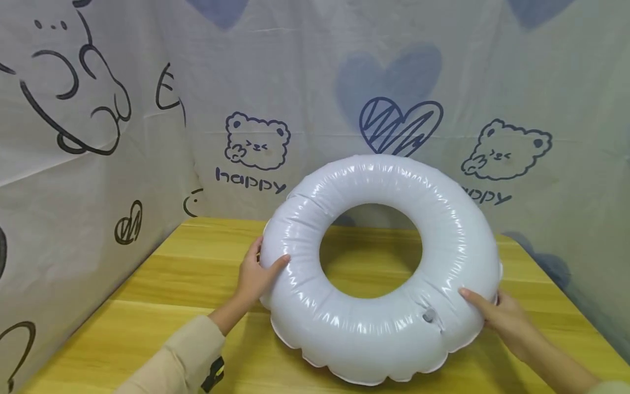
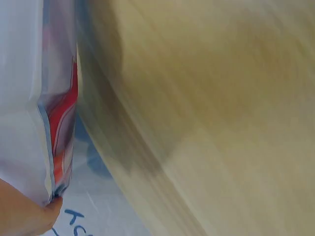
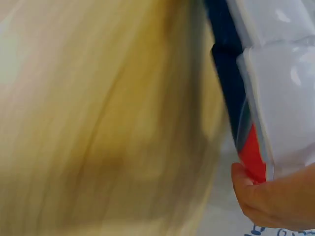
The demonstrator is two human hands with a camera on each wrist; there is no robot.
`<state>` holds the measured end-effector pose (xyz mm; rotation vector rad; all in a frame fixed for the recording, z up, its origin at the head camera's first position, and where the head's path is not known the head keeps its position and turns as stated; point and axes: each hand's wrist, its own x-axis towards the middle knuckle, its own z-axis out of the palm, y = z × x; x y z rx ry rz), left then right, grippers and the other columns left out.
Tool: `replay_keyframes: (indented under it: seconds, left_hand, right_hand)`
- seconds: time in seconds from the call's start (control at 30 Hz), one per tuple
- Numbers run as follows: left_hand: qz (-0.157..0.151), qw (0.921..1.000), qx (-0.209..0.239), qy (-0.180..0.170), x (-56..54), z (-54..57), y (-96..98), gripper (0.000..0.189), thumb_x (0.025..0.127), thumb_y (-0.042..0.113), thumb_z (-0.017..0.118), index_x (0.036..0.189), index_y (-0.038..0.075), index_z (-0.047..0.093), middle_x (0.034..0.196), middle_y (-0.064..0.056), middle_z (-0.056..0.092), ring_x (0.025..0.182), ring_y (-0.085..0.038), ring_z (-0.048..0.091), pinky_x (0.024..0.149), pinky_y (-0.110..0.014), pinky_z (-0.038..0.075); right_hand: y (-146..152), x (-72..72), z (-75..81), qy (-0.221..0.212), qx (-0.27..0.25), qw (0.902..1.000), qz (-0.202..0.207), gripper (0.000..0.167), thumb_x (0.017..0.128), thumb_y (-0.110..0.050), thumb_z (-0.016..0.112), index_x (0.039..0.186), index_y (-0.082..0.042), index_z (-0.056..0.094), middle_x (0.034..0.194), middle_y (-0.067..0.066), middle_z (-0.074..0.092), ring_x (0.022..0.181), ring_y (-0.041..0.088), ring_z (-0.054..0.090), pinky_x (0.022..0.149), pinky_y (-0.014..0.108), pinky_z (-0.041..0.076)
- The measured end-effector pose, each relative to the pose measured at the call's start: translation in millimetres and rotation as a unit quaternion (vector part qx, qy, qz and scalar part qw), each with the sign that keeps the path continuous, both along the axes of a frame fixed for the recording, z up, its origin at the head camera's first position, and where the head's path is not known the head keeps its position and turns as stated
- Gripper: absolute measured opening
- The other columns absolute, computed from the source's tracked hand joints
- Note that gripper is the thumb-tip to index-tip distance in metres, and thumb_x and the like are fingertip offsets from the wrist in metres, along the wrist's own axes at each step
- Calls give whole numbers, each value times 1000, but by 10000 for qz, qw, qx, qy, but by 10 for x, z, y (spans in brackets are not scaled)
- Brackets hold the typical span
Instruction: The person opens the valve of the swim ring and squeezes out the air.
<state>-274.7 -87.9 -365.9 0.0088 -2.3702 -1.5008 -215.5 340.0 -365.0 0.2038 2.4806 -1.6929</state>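
Note:
An inflated white swim ring (image 1: pixel 305 306) is held tilted up over the wooden table, its plain white side toward me and a small valve (image 1: pixel 429 316) at its lower right. My left hand (image 1: pixel 257 274) grips the ring's left side, thumb on the white face and fingers behind. On the lower right side my right hand (image 1: pixel 504 317) holds it the same way. The wrist views show the ring's far side in colour: red and orange beside the left hand (image 2: pixel 24 211), dark blue and red beside the right hand (image 3: pixel 275 196).
The yellow wood-grain table (image 1: pixel 162 295) extends under and around the ring. Behind it and to the left hang pale cloth sheets (image 1: pixel 305 82) printed with hearts, bear faces and lettering. A small black object (image 1: pixel 214 375) shows by the left sleeve (image 1: pixel 182 355).

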Motion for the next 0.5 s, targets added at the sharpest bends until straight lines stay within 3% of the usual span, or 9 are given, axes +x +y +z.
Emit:
replay_keyframes:
  seconds: [0.1,0.17,0.37,0.5]
  left_hand:
    - [-117,9997,-151,-152,-25,25,-63,77,81,29,70,142,2,31,136,-21,45,118,-37,50,95,-50,45]
    - [-209,9992,-248,-248,-41,49,-99,77,82,30,69,142,2,31,138,-21,43,118,-38,50,95,-51,45]
    - [-451,9960,-435,-639,-121,122,-203,78,83,33,67,143,0,29,142,-22,39,123,-40,47,95,-51,45]
    - [-517,9931,-560,-887,-160,142,-248,78,84,35,66,143,0,29,143,-24,39,124,-41,46,95,-52,44]
  right_hand:
    - [-61,36,-41,-134,346,9993,-35,84,92,-45,49,142,11,11,126,28,46,86,4,58,75,22,49]
    - [-93,56,-62,-189,463,9987,-25,86,92,-45,50,142,12,9,134,33,36,91,9,59,76,24,50]
    - [-176,92,-116,-354,523,9980,13,92,91,-47,51,143,11,3,135,36,31,96,19,60,79,31,52]
    - [-235,94,-157,-433,660,9968,-80,100,89,-50,53,143,10,-5,135,36,27,96,23,59,74,29,52]
